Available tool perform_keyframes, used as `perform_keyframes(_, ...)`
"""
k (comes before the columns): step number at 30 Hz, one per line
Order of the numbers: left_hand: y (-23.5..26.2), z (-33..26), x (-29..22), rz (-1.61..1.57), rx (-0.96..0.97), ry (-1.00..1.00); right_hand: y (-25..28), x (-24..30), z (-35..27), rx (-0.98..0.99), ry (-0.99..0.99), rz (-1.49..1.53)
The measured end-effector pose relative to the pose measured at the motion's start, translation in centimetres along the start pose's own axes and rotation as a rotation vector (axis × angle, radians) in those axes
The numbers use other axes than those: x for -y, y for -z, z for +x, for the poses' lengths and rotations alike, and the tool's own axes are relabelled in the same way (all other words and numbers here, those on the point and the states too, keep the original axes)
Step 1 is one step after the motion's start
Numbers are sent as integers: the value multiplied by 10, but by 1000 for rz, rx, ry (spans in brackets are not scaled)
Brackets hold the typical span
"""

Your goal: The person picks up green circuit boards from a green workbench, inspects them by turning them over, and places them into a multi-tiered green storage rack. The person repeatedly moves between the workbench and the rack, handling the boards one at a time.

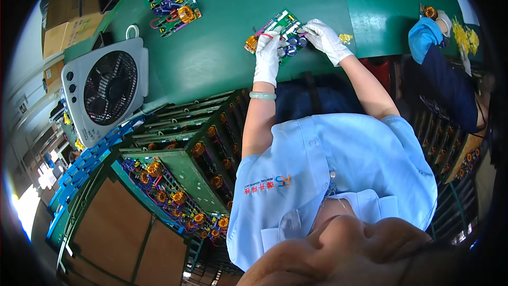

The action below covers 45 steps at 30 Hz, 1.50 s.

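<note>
A green circuit board (286, 19) lies on the green tabletop in front of me, tilted to one side. It carries a copper-wound coil (251, 44) at its left and dark round capacitors (291, 50) near its front edge. My left hand (268, 55), in a white glove, closes on the left part of the board, beside a red wire (265, 35). My right hand (326, 39), also gloved, has its fingers pinched together at the board's right edge, by the capacitors. Whatever lies between those fingertips is too small to make out.
Two more populated boards (173, 5) lie at the far left. A grey box fan (108, 90) stands at the left edge, near racks (180, 172) full of boards. Small yellow pieces (345, 38) lie right of my hand. A co-worker's gloved hand (445, 24) works at far right.
</note>
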<state>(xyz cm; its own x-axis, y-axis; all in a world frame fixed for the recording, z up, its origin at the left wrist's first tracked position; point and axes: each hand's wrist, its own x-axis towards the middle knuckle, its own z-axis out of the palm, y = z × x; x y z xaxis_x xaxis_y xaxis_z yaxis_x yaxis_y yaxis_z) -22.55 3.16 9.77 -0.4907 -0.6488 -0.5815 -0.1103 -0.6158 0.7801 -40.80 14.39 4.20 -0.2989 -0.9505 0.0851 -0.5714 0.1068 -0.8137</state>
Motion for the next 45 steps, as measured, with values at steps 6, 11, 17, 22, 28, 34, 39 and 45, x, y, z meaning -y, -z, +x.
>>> perform_keyframes(6, 7, -18, 18, 13, 48, -221, 6, 14, -6, 48, -127, -216)
perform_keyframes(11, 32, -31, 37, 77, 61, -216, -1, -29, -12, -58, -200, 422)
perform_keyframes(17, 46, -33, 58, 134, 104, -291, 23, -23, -18, 88, -534, 1104)
perform_keyframes(22, 40, -30, 59, 167, 95, -305, 25, -22, -27, 53, -576, 1114)
perform_keyframes(28, 25, -41, 49, 371, -17, -337, 23, -20, -25, 73, -595, 1127)
perform_keyframes(34, 25, -36, 57, 378, 3, -369, 24, -13, -30, 61, -618, 1122)
perform_keyframes(39, 22, -38, 49, 365, -1, -328, 23, -11, -30, 52, -622, 1108)
perform_keyframes(45, 21, -40, 39, 282, 6, -246, 18, -16, -29, 36, -629, 1151)
